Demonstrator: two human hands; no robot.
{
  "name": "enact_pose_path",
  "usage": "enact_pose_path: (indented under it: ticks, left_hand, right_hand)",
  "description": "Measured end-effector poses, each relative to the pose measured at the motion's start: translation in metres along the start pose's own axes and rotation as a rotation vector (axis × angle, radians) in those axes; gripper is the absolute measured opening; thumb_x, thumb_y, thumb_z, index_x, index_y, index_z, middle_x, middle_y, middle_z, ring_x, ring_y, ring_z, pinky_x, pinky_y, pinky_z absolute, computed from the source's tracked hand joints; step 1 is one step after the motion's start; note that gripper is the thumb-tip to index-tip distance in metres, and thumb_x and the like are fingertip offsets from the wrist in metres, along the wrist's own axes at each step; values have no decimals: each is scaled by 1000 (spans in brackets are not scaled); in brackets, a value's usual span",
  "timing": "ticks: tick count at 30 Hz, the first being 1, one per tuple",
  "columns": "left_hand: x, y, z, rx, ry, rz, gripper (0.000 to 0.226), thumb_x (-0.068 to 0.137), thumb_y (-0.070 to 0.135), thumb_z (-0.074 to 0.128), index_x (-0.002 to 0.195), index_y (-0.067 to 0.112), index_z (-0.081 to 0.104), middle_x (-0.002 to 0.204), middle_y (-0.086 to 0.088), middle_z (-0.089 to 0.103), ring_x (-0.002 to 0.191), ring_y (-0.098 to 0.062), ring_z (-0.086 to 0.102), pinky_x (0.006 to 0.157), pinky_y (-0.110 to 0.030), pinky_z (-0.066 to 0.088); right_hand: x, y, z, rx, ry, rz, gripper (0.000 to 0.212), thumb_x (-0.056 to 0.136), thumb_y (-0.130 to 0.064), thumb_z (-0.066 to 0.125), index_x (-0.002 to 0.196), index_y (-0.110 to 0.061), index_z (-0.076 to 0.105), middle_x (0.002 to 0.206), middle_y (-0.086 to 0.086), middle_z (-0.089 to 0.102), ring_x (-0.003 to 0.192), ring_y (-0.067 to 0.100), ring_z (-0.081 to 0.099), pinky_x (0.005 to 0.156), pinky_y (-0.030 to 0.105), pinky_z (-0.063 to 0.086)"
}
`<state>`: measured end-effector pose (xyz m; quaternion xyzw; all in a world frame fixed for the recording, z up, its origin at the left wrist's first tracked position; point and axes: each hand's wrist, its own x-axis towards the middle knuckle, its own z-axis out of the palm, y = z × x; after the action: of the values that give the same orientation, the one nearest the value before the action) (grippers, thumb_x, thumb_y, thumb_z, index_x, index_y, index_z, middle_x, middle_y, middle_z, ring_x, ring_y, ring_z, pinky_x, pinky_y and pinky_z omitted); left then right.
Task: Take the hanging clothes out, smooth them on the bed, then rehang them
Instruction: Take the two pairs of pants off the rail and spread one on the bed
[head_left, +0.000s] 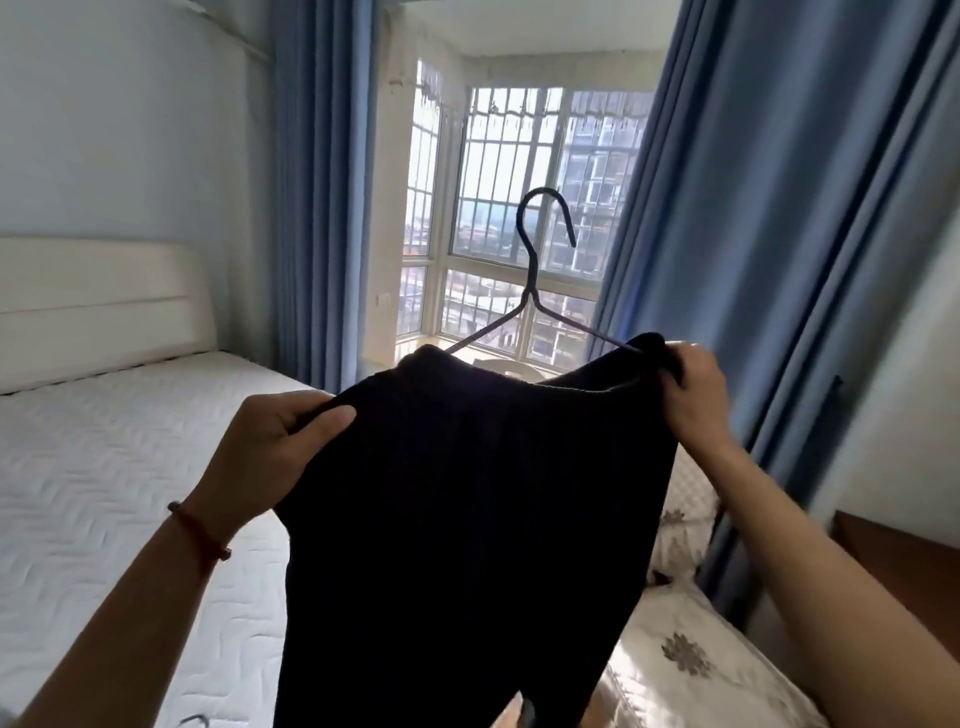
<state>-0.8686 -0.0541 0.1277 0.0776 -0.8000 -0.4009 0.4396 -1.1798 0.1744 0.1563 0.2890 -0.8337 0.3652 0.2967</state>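
Left hand (270, 441) and right hand (693, 387) each pinch a shoulder of the dark garment (467, 519), hanger (530, 301) spanning between them, bed (104, 467) below-left.

Both arms reached forward and up; the left hand (270, 441) and right hand (693, 387) each pinched fabric, fingers curled.

Blue curtains (769, 208), barred window (524, 208), daylight.
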Motion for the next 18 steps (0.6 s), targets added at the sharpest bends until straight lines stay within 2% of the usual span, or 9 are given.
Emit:
enact_pose_path:
  ticks: [3,6,8,10,12,15,18]
  left_hand:
    - [20,-6,21,134,-6,4,29,83,10,61,66,34,60,58,31,63,62,10,60,57,1,41]
    - [41,-23,40,285,0,4,29,80,17,65,68,42,56,63,37,62,70,12,60,63,1,42]
    - [56,-43,53,392,23,-5,19,80,23,66,70,39,60,57,23,65,67,-4,64,68,-11,47]
    - [73,-66,66,498,60,-30,3,80,26,66,80,27,69,61,11,66,66,-16,65,67,-26,49]
    - [94,-96,78,568,110,-44,11,81,27,66,85,18,70,66,-2,70,67,-23,65,60,-20,43]
    - [129,-145,94,601,175,-47,11,81,25,66,83,15,70,65,-3,70,64,-23,63,56,-12,35]
    - [174,-195,111,599,200,-82,10,82,24,65,83,15,70,68,-3,71,65,-22,63,54,-11,32]
  right_hand:
    - [12,28,10,-2,-13,-6,41,81,-24,39,110,-6,61,109,17,61,107,37,52,90,45,40]
    - [29,50,30,49,0,20,27,88,-12,48,110,-4,61,108,18,60,106,36,52,90,43,38]
    - [42,59,49,92,8,33,25,88,-8,50,110,-2,62,108,19,60,107,36,51,91,40,37]
    - [55,65,74,113,8,31,28,86,-14,50,108,-3,63,107,19,61,106,35,52,91,39,37]
    - [72,69,102,126,-9,49,34,84,-22,48,108,-4,63,107,17,61,105,34,52,91,37,36]
    - [102,80,152,132,-24,62,36,82,-27,48,108,-7,64,108,15,60,105,34,53,91,38,38]
    - [140,94,206,152,-43,84,24,87,-17,56,108,-9,64,108,13,60,107,33,53,93,39,38]
